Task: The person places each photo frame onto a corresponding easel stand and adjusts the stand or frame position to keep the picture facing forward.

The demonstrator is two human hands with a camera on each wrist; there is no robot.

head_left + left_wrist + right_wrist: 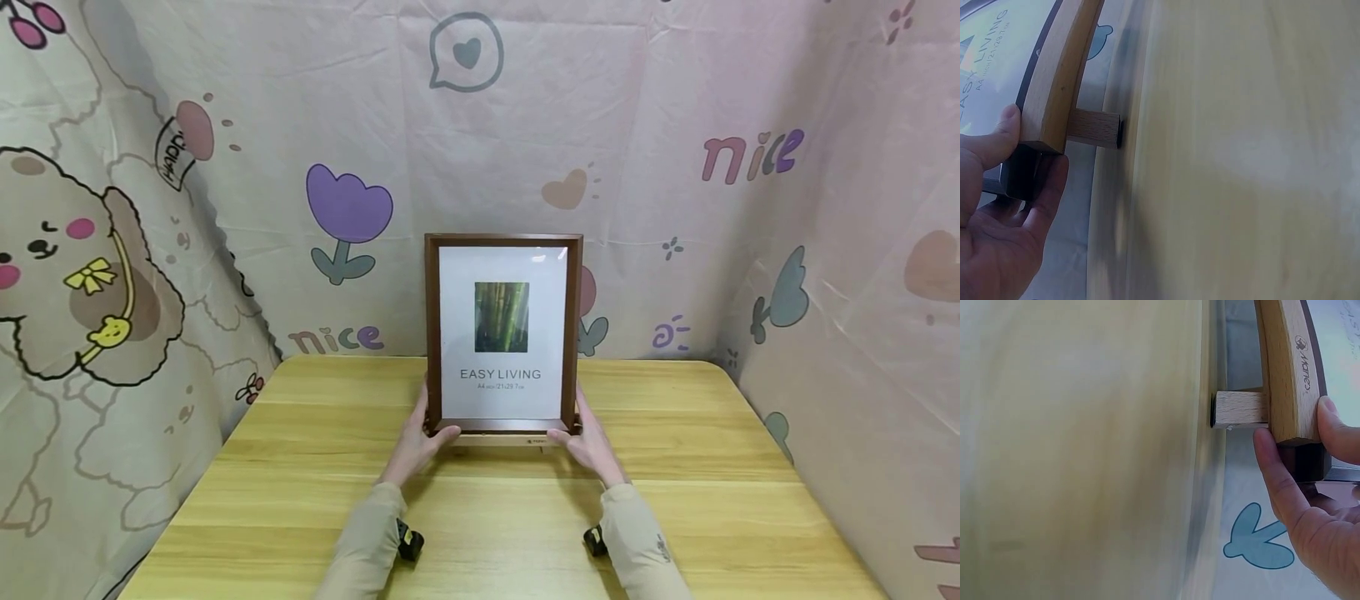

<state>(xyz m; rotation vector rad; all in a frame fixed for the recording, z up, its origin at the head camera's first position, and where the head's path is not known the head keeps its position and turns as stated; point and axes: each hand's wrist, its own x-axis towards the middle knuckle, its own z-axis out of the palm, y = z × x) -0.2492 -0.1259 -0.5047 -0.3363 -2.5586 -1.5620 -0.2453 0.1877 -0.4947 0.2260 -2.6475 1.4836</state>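
A brown picture frame with a small bamboo picture and the words EASY LIVING stands almost upright, facing me. Under its bottom edge runs a pale wooden ledge with a slightly curved front, lettered near its right end. Short wooden feet with dark tips stick out from this ledge toward the table. My left hand grips the frame's lower left corner, thumb at the front and fingers around the back. At the lower right corner, my right hand holds in the same manner, its forefinger along the ledge's underside.
The table has a light wood-grain top. Right behind its far edge hangs a printed cloth backdrop, which also lines both sides. Each sleeved wrist carries a small black camera.
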